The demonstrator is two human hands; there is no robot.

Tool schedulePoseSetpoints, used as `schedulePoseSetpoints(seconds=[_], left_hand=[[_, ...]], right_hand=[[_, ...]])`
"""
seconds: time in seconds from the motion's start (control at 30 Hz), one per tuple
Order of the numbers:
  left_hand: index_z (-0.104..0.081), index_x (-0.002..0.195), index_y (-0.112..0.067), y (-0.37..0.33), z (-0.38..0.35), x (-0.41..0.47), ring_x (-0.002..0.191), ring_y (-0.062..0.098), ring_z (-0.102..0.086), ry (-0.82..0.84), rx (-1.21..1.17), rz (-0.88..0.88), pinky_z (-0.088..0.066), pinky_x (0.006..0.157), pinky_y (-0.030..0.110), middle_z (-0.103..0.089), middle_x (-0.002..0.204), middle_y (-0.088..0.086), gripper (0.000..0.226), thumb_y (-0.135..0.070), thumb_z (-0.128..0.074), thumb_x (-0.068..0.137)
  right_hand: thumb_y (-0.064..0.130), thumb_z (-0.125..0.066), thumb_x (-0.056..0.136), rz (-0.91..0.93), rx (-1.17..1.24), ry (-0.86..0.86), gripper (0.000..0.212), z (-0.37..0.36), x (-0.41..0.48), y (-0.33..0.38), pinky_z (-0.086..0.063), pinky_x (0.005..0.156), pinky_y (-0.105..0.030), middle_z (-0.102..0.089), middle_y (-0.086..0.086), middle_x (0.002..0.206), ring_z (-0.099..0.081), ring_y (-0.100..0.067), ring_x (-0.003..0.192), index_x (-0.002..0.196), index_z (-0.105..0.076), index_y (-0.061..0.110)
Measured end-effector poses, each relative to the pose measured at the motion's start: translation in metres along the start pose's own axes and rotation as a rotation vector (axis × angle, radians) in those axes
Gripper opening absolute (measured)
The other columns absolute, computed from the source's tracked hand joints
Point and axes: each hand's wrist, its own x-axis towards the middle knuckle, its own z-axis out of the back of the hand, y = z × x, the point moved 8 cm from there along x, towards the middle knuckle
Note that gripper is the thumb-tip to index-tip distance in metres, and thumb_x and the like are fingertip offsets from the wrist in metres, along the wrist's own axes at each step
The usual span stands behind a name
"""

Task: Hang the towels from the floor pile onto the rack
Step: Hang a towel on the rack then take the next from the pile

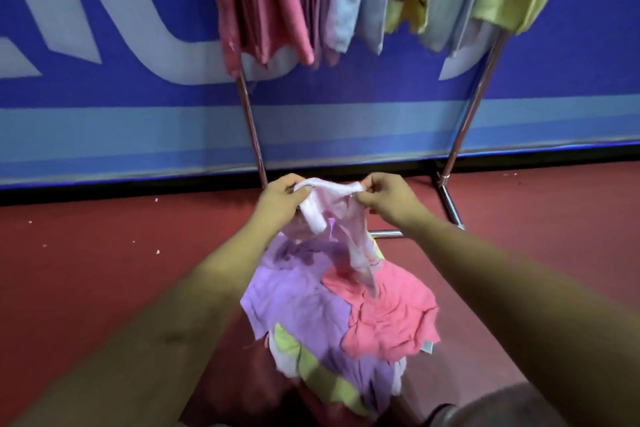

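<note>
- The left hand (284, 199) grips one end of a pale pink towel (332, 194), fingers curled round the bunched edge.
- The right hand (388, 199) pinches the other end of the same towel, thumb and fingers closed on the fabric.
- The towel spans the short gap between the two hands. The rest of it droops in loose folds below them.
- The lowest fold of the towel hangs over the floor pile (329, 315); whether it touches the pile cannot be told.
- The pile sits on the red floor (86, 270) directly below the hands. On top are a purple towel (294, 295), a coral towel (388, 315) and a yellow-green towel (311, 367).
- The rack (462, 135) stands just beyond the hands, before a blue banner (104, 97).
- Hung towels (277, 0) in pink, pale blue, patterned yellow and yellow-green crowd the rack.
- The rack's top rail and the upper parts of the hung towels are cut off by the frame's top edge.
- The fingertips of both hands are partly buried in the fabric.
- The near side of the pile is blurred, and its lower layers are covered by the top towels.
</note>
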Motion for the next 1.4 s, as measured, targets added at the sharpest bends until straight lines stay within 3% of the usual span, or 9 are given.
schedulePoseSetpoints(seconds=[0.1,0.3,0.47,0.57,0.77,0.97,1.1,1.27,1.4], left_hand=[[-0.067,0.088,-0.015,-0.067,0.029,-0.038,0.064,0.009,-0.053,-0.075,0.183,-0.173,-0.043,0.062,0.022,-0.065,0.076,0.004,0.006,-0.013,-0.064,0.092],[-0.074,0.093,-0.018,-0.128,0.053,-0.114,0.084,0.019,-0.055,-0.156,0.555,-0.475,-0.04,0.078,0.029,-0.058,0.082,-0.003,0.018,-0.029,-0.061,0.086],[-0.066,0.091,-0.012,-0.101,0.063,-0.129,0.078,0.014,-0.056,-0.143,0.188,-0.249,-0.043,0.077,0.03,-0.066,0.093,0.006,0.005,-0.014,-0.062,0.091],[-0.058,0.083,-0.015,-0.104,0.066,-0.135,0.066,0.009,-0.043,-0.137,0.165,-0.226,-0.036,0.065,0.031,-0.052,0.071,-0.003,0.011,-0.022,-0.058,0.091],[-0.062,0.081,-0.011,-0.1,0.058,-0.146,0.069,0.014,-0.051,-0.076,-0.052,-0.114,-0.038,0.069,0.031,-0.058,0.074,0.002,0.019,-0.026,-0.061,0.093],[-0.07,0.096,-0.007,-0.092,0.049,-0.143,0.085,0.023,-0.063,0.011,-0.329,-0.018,-0.049,0.083,0.042,-0.07,0.091,0.014,0.03,-0.033,-0.067,0.084],[-0.071,0.098,-0.01,-0.096,0.043,-0.138,0.087,0.022,-0.065,0.06,-0.258,-0.088,-0.05,0.086,0.04,-0.071,0.095,0.015,0.026,-0.032,-0.067,0.084],[-0.067,0.114,-0.025,-0.089,0.022,-0.138,0.104,0.013,-0.067,0.332,0.028,-0.092,-0.051,0.094,0.037,-0.073,0.111,-0.002,0.054,-0.056,-0.076,0.07],[-0.071,0.109,-0.017,-0.069,0.022,-0.128,0.088,0.006,-0.065,0.377,0.381,-0.105,-0.056,0.089,0.041,-0.074,0.101,-0.003,0.033,-0.025,-0.082,0.079]], right_hand=[[0.006,-0.072,0.083,0.079,0.064,-0.023,0.018,0.02,-0.031,0.063,-0.042,0.058,-0.025,-0.058,-0.002,0.066,-0.048,-0.01,0.057,0.073,-0.06,0.014],[0.007,-0.066,0.086,0.149,0.035,-0.03,0.009,0.024,-0.099,0.118,-0.035,0.048,-0.014,-0.057,-0.002,0.065,-0.042,-0.002,0.046,0.079,-0.062,0.003],[0.011,-0.059,0.085,0.12,0.32,0.035,0.019,0.001,-0.124,0.105,-0.045,0.064,-0.035,-0.047,-0.004,0.065,-0.043,-0.015,0.062,0.069,-0.052,0.017],[0.009,-0.061,0.09,0.135,0.287,0.021,0.023,-0.001,-0.127,0.113,-0.038,0.055,-0.025,-0.045,0.001,0.065,-0.039,-0.01,0.057,0.073,-0.05,0.017],[0.009,-0.065,0.09,0.174,0.223,0.144,0.01,-0.007,-0.133,0.112,-0.038,0.063,-0.027,-0.054,-0.003,0.072,-0.048,-0.011,0.066,0.098,-0.062,0.012],[0.035,-0.082,0.08,0.26,0.197,0.385,0.04,-0.044,-0.146,0.136,-0.055,0.093,-0.041,-0.073,0.0,0.11,-0.069,-0.02,0.106,0.113,-0.066,0.021],[0.035,-0.076,0.079,0.283,0.084,0.219,0.029,-0.036,-0.137,0.137,-0.049,0.07,-0.038,-0.068,0.0,0.081,-0.059,-0.011,0.073,0.091,-0.068,0.01],[0.025,-0.072,0.079,0.204,0.344,0.08,0.02,-0.011,-0.128,0.14,-0.044,0.065,-0.031,-0.064,-0.002,0.074,-0.057,-0.012,0.069,0.082,-0.067,0.005],[0.022,-0.072,0.083,0.133,0.503,-0.034,0.023,0.009,-0.117,0.13,-0.046,0.063,-0.03,-0.067,-0.008,0.077,-0.06,-0.016,0.069,0.087,-0.068,0.0]])
